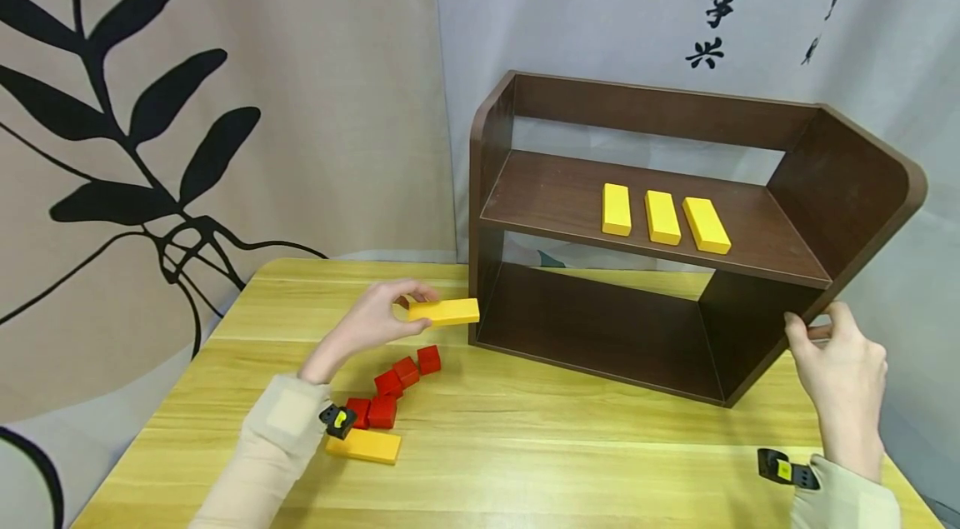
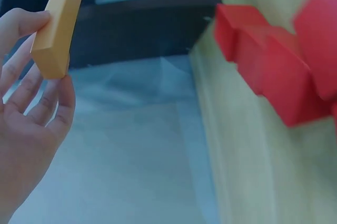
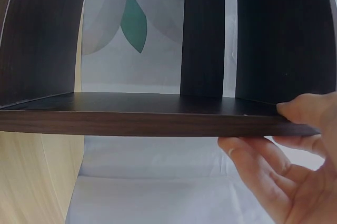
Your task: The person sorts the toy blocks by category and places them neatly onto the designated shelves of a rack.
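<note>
Between thumb and fingers, my left hand [image 1: 378, 314] pinches a yellow block [image 1: 444, 312] above the table, by the left side of a dark brown two-tier shelf [image 1: 600, 321]. In the left wrist view the same yellow block [image 2: 59, 26] is held near its end. My right hand [image 1: 843, 371] grips the front edge of the shelf's right side panel, thumb on the inner face and fingers outside, as the right wrist view shows at the panel edge [image 3: 158, 124]. Three yellow blocks [image 1: 662, 217] lie in a row on the upper shelf board.
Several red cubes [image 1: 389, 383] form a slanting line on the wooden table [image 1: 570, 462] below my left hand. Another yellow block [image 1: 364, 446] lies beside them, near my left wrist. Behind the shelf hangs a printed curtain [image 1: 337, 96].
</note>
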`<state>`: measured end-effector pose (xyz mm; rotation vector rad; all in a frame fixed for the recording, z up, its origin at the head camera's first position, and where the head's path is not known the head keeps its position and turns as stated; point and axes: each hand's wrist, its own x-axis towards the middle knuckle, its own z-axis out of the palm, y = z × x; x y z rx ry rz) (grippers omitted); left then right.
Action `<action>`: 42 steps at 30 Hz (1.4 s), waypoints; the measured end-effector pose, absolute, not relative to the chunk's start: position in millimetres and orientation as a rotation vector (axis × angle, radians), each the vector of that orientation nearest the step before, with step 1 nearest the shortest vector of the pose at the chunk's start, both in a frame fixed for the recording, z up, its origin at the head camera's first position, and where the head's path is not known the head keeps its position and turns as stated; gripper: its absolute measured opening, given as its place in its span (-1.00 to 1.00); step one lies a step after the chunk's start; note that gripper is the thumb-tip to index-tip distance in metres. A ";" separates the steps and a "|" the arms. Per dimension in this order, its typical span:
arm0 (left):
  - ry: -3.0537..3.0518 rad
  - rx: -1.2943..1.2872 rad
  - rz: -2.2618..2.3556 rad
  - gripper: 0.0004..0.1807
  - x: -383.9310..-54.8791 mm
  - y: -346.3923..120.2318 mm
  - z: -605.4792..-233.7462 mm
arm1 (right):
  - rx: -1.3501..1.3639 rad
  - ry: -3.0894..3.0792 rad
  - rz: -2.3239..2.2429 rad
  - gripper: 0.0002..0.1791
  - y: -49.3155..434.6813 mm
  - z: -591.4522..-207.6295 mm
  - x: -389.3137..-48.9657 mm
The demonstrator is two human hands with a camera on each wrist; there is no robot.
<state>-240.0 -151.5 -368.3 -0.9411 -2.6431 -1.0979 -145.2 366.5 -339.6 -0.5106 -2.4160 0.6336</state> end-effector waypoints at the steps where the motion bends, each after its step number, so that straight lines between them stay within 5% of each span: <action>1: -2.630 -0.948 -1.094 -0.67 -239.0 -149.1 -365.9 | -0.509 -2.413 0.636 -0.64 366.5 -339.6 -145.2; 42: -1.895 -0.819 -1.024 -0.68 -238.8 -24.3 -299.3 | -0.517 -2.413 0.642 -0.62 365.8 -340.1 -144.1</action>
